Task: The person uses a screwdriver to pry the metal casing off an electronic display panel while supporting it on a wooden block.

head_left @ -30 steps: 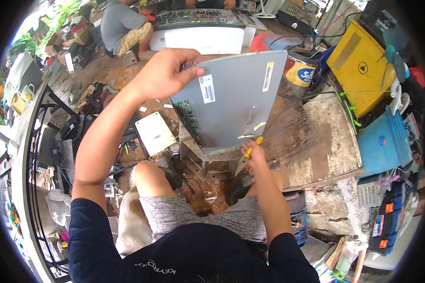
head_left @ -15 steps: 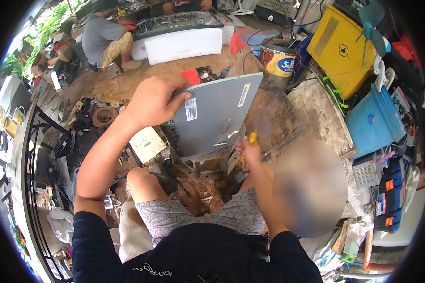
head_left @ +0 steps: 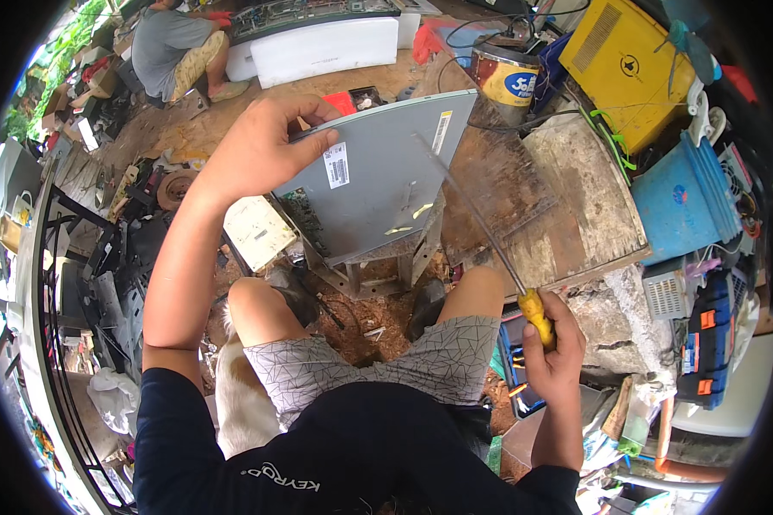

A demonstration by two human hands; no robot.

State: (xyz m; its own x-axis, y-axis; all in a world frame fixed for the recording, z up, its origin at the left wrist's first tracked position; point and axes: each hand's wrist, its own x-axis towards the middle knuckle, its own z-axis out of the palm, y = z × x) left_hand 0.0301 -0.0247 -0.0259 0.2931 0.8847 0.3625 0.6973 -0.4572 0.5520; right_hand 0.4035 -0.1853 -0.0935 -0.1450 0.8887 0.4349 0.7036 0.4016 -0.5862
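A grey, flat metal panel (head_left: 374,184) with white labels stands tilted on a small stand in front of my knees. My left hand (head_left: 288,137) is closed on its upper left edge, the thumb on the face towards me. A strip of green circuit board (head_left: 301,215) shows at the panel's lower left. My right hand (head_left: 556,348), off to the right above my thigh, is wrapped round the yellow handle of a long screwdriver (head_left: 537,318). Its thin shaft points up and left, the tip overlapping the panel's right part; whether it touches cannot be told.
A wooden board (head_left: 580,206) lies to the right, with a blue bucket (head_left: 683,206) and a yellow case (head_left: 631,73) beyond. Scrap parts (head_left: 112,275) are heaped at the left. Another person (head_left: 176,51) squats at the far left. A cream box (head_left: 259,232) sits beside the panel.
My right hand has moved right and back towards me with the screwdriver, away from the panel's lower right corner. My left hand and the panel's top have shifted slightly left.
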